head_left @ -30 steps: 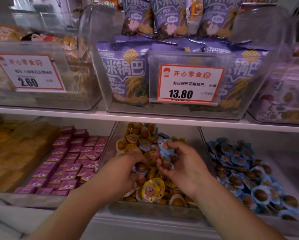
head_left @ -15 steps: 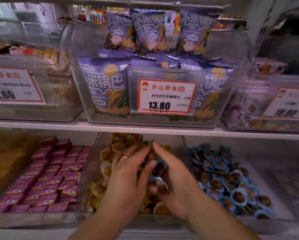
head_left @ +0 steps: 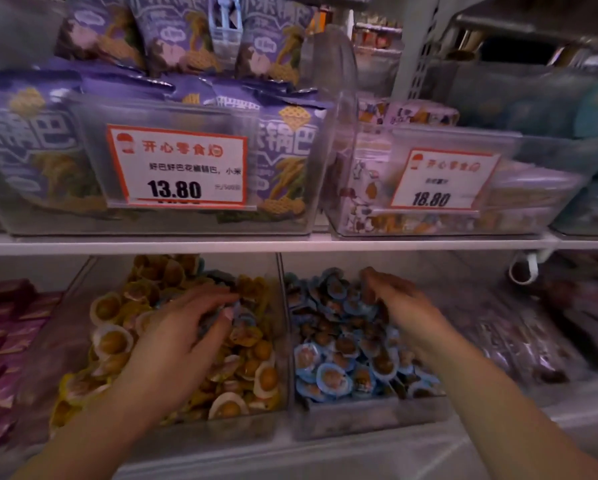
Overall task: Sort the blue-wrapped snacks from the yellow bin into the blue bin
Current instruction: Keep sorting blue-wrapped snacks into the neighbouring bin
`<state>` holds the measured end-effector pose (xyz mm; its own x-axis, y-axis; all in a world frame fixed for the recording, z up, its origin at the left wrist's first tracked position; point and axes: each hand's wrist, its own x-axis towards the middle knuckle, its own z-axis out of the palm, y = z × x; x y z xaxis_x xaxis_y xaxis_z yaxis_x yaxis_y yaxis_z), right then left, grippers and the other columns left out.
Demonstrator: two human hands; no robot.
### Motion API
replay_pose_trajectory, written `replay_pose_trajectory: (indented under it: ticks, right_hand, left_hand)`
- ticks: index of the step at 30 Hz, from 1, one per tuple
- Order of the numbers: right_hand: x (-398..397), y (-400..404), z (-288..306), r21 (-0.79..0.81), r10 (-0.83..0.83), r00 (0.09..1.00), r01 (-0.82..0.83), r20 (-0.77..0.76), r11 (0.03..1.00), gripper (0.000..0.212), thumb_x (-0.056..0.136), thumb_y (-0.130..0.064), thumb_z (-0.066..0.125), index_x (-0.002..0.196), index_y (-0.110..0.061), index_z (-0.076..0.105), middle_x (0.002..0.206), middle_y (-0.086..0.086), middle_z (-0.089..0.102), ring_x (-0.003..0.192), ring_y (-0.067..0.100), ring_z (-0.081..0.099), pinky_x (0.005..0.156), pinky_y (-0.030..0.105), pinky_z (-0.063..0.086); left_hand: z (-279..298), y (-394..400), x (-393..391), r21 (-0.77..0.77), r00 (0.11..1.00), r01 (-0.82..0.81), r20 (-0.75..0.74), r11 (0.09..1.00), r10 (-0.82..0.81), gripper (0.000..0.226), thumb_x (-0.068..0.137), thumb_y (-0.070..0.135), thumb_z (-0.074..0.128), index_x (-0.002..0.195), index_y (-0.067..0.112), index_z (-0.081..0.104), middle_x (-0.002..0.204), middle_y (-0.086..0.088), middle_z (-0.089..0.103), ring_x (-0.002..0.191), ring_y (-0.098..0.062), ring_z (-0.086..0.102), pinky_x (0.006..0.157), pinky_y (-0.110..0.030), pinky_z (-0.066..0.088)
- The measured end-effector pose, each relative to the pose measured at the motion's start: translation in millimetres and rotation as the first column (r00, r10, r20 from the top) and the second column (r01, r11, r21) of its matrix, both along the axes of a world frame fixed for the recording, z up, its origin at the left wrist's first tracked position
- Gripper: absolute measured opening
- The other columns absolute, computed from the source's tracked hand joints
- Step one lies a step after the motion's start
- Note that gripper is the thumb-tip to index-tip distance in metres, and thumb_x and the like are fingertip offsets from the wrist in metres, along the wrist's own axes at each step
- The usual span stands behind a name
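Reaching with left hand point(head_left: 183, 336) into yellow bin point(head_left: 200, 433), fingers pinching a blue-wrapped snack point(head_left: 237, 315) picked out for moving, and lowering right hand point(head_left: 399, 303), fingers curled, contents indiscernible, over blue bin point(head_left: 360, 415), apparently for dropping snacks.

1. The upper shelf point(head_left: 290, 244), a white board, carries a clear bin of purple bags point(head_left: 152, 216) and, beside it, a clear bin of small packets point(head_left: 429, 223)
2. The lower shelf point(head_left: 325, 455) carries the yellow bin point(head_left: 173, 433) and the blue bin point(head_left: 360, 419), side by side
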<state>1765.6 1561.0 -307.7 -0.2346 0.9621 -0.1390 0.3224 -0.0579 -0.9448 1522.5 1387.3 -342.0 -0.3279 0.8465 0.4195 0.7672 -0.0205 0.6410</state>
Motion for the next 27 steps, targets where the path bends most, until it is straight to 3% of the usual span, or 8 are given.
replay_pose_trajectory:
  ticks: [2, 5, 8, 11, 16, 18, 21, 27]
  right_hand:
    - [8.8, 26.5, -7.0, -0.061, -0.114, 0.993, 0.112, -0.020, 0.992, 0.042, 0.092, -0.052, 0.059, 0.113, -0.017, 0.071, 0.122, 0.005, 0.069, 0.113, 0.024, 0.063, 0.101, 0.041, 0.049]
    - [12.8, 45.4, -12.1, -0.049, -0.194, 0.972, 0.190, -0.131, 0.981, 0.032, 0.098, -0.032, 0.054, 0.113, -0.009, 0.071, 0.117, 0.008, 0.072, 0.111, 0.022, 0.065, 0.087, 0.031, 0.049]
    - [3.8, 30.1, -8.7, 0.123, -0.131, 0.976, 0.153, -0.175, 0.981, 0.018, 0.095, -0.012, 0.057, 0.094, -0.009, 0.074, 0.084, -0.005, 0.077, 0.089, 0.007, 0.071, 0.072, 0.015, 0.051]
    - [-15.3, -0.5, 0.8, 0.412, 0.015, 1.000, -0.003, -0.026, 0.911, 0.022, 0.092, -0.002, 0.054, 0.092, -0.014, 0.072, 0.089, -0.007, 0.075, 0.082, -0.004, 0.065, 0.069, 0.001, 0.043]
    - [-74.3, -64.9, 14.9, 0.675, 0.306, 0.909, -0.416, 0.284, 0.610, 0.026, 0.093, -0.019, 0.051, 0.110, -0.023, 0.070, 0.100, -0.011, 0.070, 0.087, -0.003, 0.061, 0.080, 0.007, 0.044]
    - [-107.6, -80.6, 14.4, 0.611, 0.372, 0.831, -0.556, 0.413, 0.563, 0.033, 0.093, -0.023, 0.050, 0.123, -0.026, 0.063, 0.112, -0.008, 0.066, 0.097, 0.001, 0.060, 0.089, 0.013, 0.046]
    - [-153.4, -85.3, -1.2, 0.403, 0.424, 0.699, -0.694, 0.576, 0.596, 0.047, 0.091, -0.024, 0.051, 0.138, -0.024, 0.047, 0.131, 0.007, 0.056, 0.120, 0.025, 0.054, 0.100, 0.028, 0.044]
    - [-205.0, -62.3, -51.8, 0.075, 0.387, 0.571, -0.622, 0.724, 0.779, 0.084, 0.092, -0.050, 0.052, 0.156, -0.019, 0.007, 0.160, 0.016, 0.017, 0.145, 0.039, 0.022, 0.117, 0.050, 0.028]
  left_hand:
    - [0.2, 2.1, -8.1, -0.066, 0.995, -0.048, -0.095, 0.997, 0.042, 0.036, 0.096, 0.046, 0.045, 0.116, 0.030, 0.070, 0.124, 0.014, 0.063, 0.118, -0.009, 0.057, 0.101, -0.033, 0.046]
    - [3.8, 2.9, -24.0, -0.155, 0.964, -0.118, -0.254, 0.981, 0.076, 0.044, 0.092, 0.044, 0.039, 0.120, 0.027, 0.068, 0.124, 0.005, 0.065, 0.113, -0.020, 0.061, 0.097, -0.041, 0.049]
    - [3.1, -4.5, -39.7, -0.310, 0.888, -0.242, -0.453, 0.919, 0.081, 0.052, 0.090, 0.048, 0.030, 0.127, 0.032, 0.064, 0.130, 0.008, 0.062, 0.116, -0.021, 0.060, 0.101, -0.045, 0.043]
    - [1.1, -15.3, -50.4, -0.384, 0.852, -0.298, -0.520, 0.874, 0.062, 0.060, 0.089, 0.052, 0.021, 0.127, 0.034, 0.064, 0.129, 0.010, 0.063, 0.117, -0.019, 0.061, 0.103, -0.043, 0.038]
    - [-2.2, -33.3, -70.4, -0.436, 0.823, -0.280, -0.567, 0.855, -0.019, 0.044, 0.093, 0.038, 0.040, 0.134, 0.033, 0.055, 0.122, 0.008, 0.061, 0.119, -0.021, 0.054, 0.107, -0.036, 0.034]
    - [-3.8, -39.3, -72.0, -0.439, 0.819, -0.269, -0.572, 0.857, -0.036, 0.040, 0.095, 0.037, 0.043, 0.134, 0.034, 0.053, 0.124, 0.011, 0.059, 0.118, -0.020, 0.052, 0.105, -0.035, 0.035]
    - [1.4, -46.2, -68.0, -0.403, 0.868, -0.220, -0.497, 0.888, -0.010, 0.048, 0.087, 0.029, 0.040, 0.132, 0.033, 0.056, 0.120, 0.006, 0.062, 0.114, -0.025, 0.053, 0.101, -0.037, 0.040]
    - [-2.8, -42.8, -65.3, -0.153, 0.921, -0.248, -0.343, 0.957, 0.184, 0.041, 0.082, 0.017, 0.055, 0.121, 0.026, 0.067, 0.114, 0.000, 0.065, 0.102, -0.028, 0.062, 0.088, -0.041, 0.051]
